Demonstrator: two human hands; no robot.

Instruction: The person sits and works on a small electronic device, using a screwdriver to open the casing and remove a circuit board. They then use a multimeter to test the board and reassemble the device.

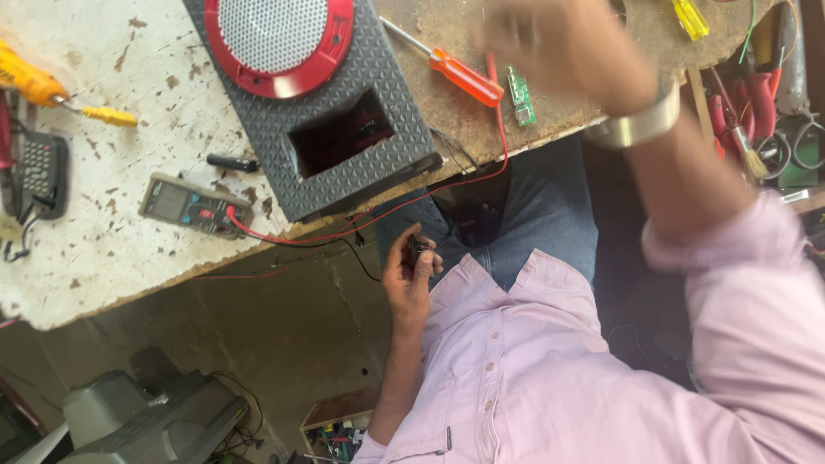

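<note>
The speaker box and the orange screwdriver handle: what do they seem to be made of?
The speaker box looks like dark grey moulded plastic, matt, with a raised diamond texture; its round grille seems perforated metal in a glossy red ring. The screwdriver handle looks like translucent orange plastic, shiny.

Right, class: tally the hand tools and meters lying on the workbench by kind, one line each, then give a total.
Orange-handled screwdriver: 1
Yellow-handled screwdriver: 1
Multimeter: 1
Small green circuit board: 1
Speaker box: 1
Total: 5
</note>
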